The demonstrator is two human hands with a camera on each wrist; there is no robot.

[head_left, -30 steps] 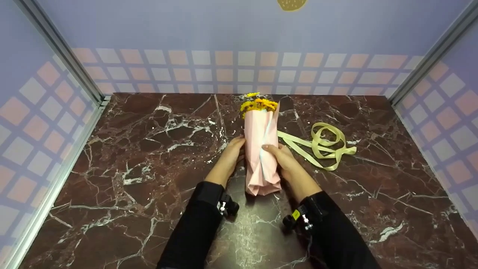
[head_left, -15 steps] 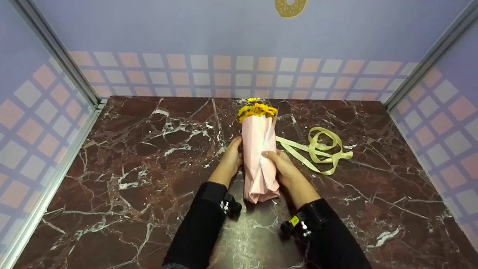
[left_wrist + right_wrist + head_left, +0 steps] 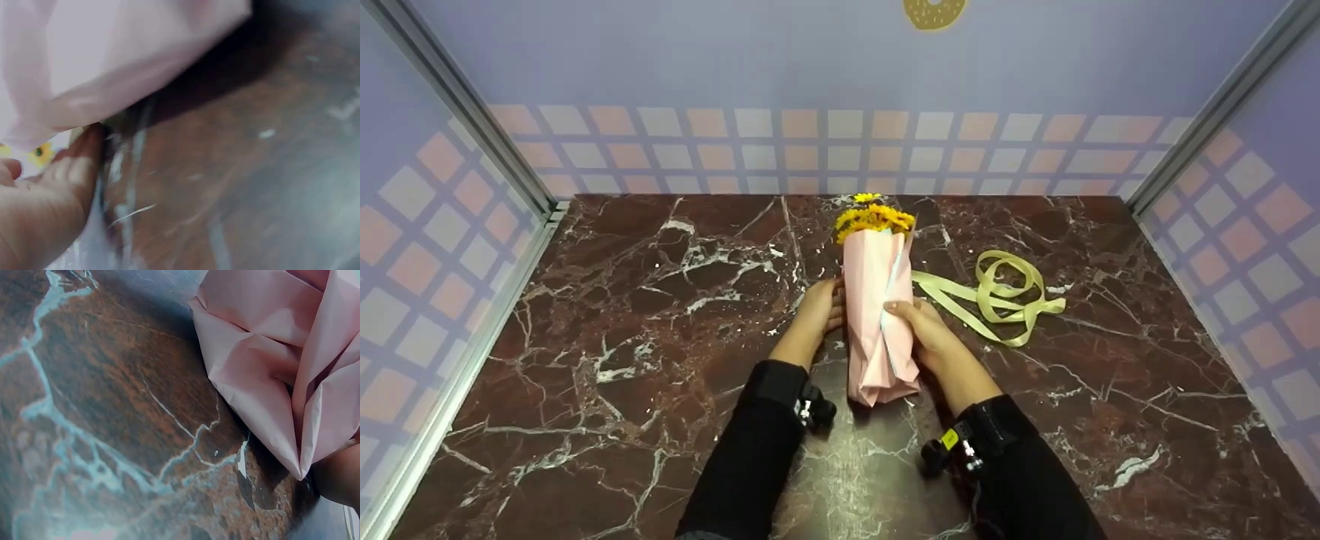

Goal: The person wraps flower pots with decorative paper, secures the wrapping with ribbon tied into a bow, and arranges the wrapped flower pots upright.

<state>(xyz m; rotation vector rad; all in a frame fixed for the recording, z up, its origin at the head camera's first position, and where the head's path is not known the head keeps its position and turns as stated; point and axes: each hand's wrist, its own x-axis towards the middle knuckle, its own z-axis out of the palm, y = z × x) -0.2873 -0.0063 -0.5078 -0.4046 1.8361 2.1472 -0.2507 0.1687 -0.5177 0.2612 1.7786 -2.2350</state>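
A bouquet of yellow flowers (image 3: 874,218) stands wrapped in pink paper (image 3: 864,315), lying lengthwise on the marble-patterned table. My right hand (image 3: 931,334) grips it from the right, thumb across the front seam and the other fingers hidden behind the paper. On the other side my left hand (image 3: 817,311) is held at the wrap's left edge, its fingers extended and partly hidden. The left wrist view has this hand (image 3: 50,208) low beside the wrap, fingers reaching toward the underside. Folded paper (image 3: 264,365) at the bouquet's lower end fills the right of the right wrist view.
A pale yellow ribbon (image 3: 1011,339) lies in loose loops to the right, its tails running to the bouquet's right edge. Panels with a checked print (image 3: 802,157) enclose the table (image 3: 660,465) at the back and both sides.
My left hand has eased a little leftward from the wrap, with more of its fingers showing. My right hand keeps its grip, and the head view has shifted slightly.
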